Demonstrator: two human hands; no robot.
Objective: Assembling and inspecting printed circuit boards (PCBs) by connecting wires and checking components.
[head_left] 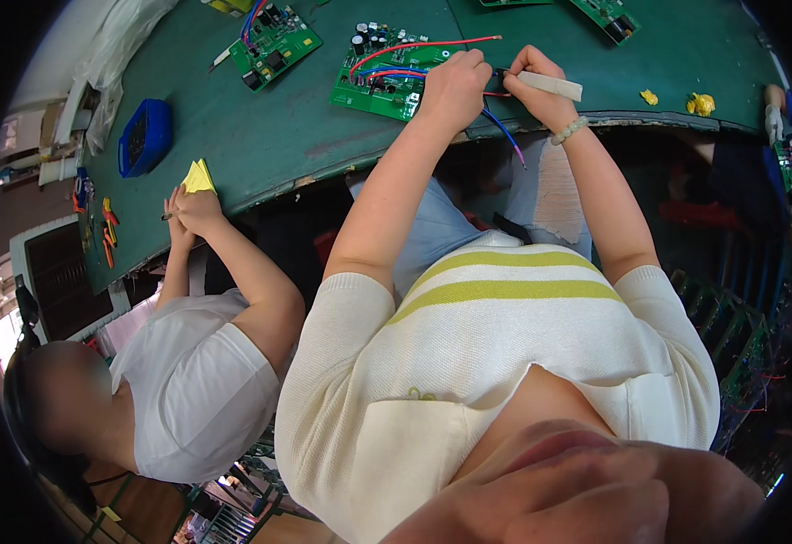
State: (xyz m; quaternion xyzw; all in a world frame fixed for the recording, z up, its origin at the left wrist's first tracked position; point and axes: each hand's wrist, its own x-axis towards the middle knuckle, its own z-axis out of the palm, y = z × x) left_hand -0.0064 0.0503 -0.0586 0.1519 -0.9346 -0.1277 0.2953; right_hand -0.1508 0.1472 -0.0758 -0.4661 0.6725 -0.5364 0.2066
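My left hand (455,92) is closed over the red and blue wires (396,72) of a green circuit board (360,95) on the table. Close beside it, my right hand (539,83) grips a flat off-white stick-like tool (555,85), its working end hidden by the fingers. A small black piece (497,82) shows between the two hands; its kind is unclear. Blue wire ends (508,136) hang past the table's front edge below my hands. One long red wire (450,43) stretches over the board, its tip free.
More circuit boards (276,53) lie on the green table (260,136), some at the far edge. Yellow crumpled bits (701,104) sit to the right. Leftward are a blue bin (145,138), pliers (109,231) and a co-worker's hands (195,210) with yellow paper slips (200,178). Another gloved worker (777,127) is at far right.
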